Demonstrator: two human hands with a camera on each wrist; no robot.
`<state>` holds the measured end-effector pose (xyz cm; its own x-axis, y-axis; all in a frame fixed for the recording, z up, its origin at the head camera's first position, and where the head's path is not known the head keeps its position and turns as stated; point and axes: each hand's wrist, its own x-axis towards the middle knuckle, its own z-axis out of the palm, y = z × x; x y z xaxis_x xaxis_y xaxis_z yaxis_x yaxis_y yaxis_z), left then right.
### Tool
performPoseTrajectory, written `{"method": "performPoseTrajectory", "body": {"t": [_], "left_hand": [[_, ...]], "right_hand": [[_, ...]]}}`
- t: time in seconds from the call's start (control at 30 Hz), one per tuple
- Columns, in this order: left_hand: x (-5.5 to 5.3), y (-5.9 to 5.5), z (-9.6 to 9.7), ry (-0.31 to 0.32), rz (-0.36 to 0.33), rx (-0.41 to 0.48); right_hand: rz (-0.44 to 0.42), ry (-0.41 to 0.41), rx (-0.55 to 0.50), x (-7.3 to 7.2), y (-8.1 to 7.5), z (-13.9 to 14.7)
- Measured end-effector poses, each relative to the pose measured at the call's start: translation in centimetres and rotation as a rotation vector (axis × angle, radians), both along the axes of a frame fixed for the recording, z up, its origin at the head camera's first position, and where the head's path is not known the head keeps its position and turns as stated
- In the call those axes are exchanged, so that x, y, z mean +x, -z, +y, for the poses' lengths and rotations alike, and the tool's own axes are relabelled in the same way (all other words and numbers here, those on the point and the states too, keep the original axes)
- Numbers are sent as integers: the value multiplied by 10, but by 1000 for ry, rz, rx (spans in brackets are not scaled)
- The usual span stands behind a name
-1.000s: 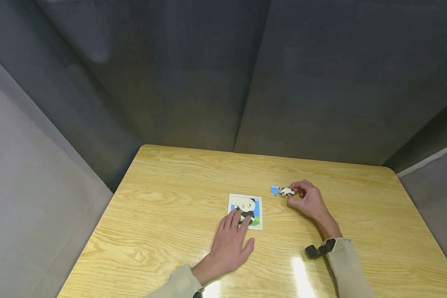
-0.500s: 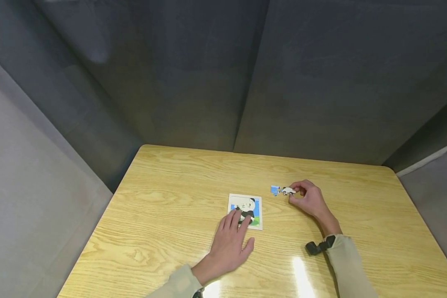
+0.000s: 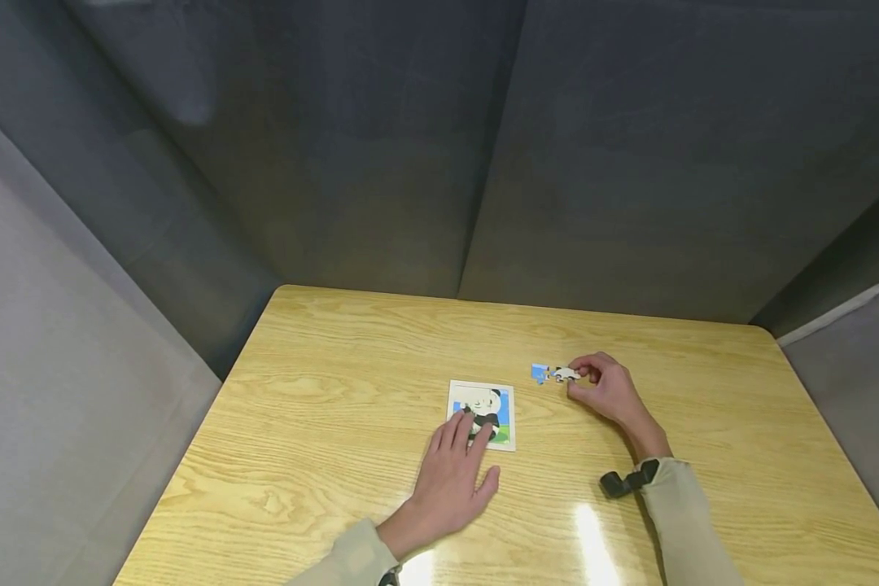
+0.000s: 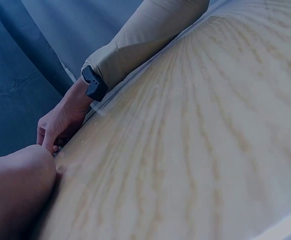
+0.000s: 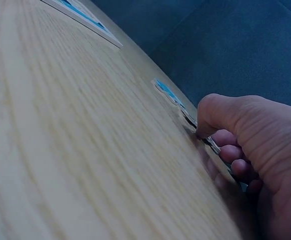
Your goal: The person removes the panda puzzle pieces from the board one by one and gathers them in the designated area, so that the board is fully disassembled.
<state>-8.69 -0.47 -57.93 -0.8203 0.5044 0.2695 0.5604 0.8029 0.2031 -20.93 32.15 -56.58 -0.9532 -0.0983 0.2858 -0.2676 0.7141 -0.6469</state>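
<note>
A panda jigsaw puzzle in a white square frame lies near the middle of the table. My left hand rests on its lower part with fingers outstretched, hiding the lower left corner. Farther right, my right hand pinches a white-and-black puzzle piece between thumb and fingers, close over the tabletop. Just left of that piece lies a blue puzzle piece. In the right wrist view, the thumb covers part of the pinched piece.
The wood-grain table ends at a dark grey curtain at the back. Pale panels stand at the sides. A black wrist camera is strapped to the right wrist.
The white-and-black piece has turned and shifted slightly in my right hand's fingers beside the blue piece. My left hand stays in place on the puzzle.
</note>
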Motion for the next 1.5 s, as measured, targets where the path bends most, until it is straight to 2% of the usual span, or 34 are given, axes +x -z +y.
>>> {"method": "performPoseTrajectory", "body": {"t": [0.37, 0.53, 0.63, 0.77, 0.9, 1.0, 1.2, 1.33, 1.5], "left_hand": [[0, 0, 0, 4, 7, -8], [0, 0, 0, 7, 3, -10], [0, 1, 0, 9, -1, -7], [0, 0, -1, 1, -3, -7], [0, -1, -1, -5, -5, -7], [0, -1, -2, -4, -6, -14], [-2, -2, -2, 1, -2, -27], [-2, -2, -1, 4, -21, -23], [-1, -2, 0, 2, -33, -22]], "right_hand": [[-14, -3, -5, 1, 2, 2], [-19, 9, -30, 6, 0, 1], [7, 11, -43, 11, -3, -3], [65, -35, -46, 17, -10, -16], [81, -127, -45, 23, -19, -36], [44, -219, -28, 27, -23, -55], [-98, -368, 68, 32, -28, -89], [-134, -386, 118, 32, -32, -99], [-159, -376, 127, 31, -34, -101]]}}
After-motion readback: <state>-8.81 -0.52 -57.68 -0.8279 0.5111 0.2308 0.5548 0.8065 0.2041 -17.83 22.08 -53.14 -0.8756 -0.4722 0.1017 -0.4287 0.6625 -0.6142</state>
